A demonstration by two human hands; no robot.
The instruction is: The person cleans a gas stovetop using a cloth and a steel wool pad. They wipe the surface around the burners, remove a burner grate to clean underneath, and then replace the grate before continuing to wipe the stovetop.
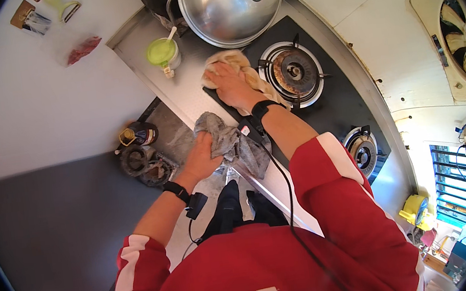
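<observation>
My right hand [232, 84] presses a tan cloth [233, 58] onto the stainless steel counter [185, 92], beside the edge of a black gas hob [346, 109]. A grey cloth [218, 132] is in my left hand [204, 157], gathered at the counter's front edge, and part of it lies over the steel. Near the tan cloth is a burner [294, 72] with rusty marks. Both wrists wear black straps with small black devices and cables.
A large steel lid [229, 6] with a wooden knob stands beyond my right hand. Left of it is a green-lidded container [162, 53] with a white handle sticking out. Bottles [140, 134] stand low at the left. A second burner [362, 151] is at the right.
</observation>
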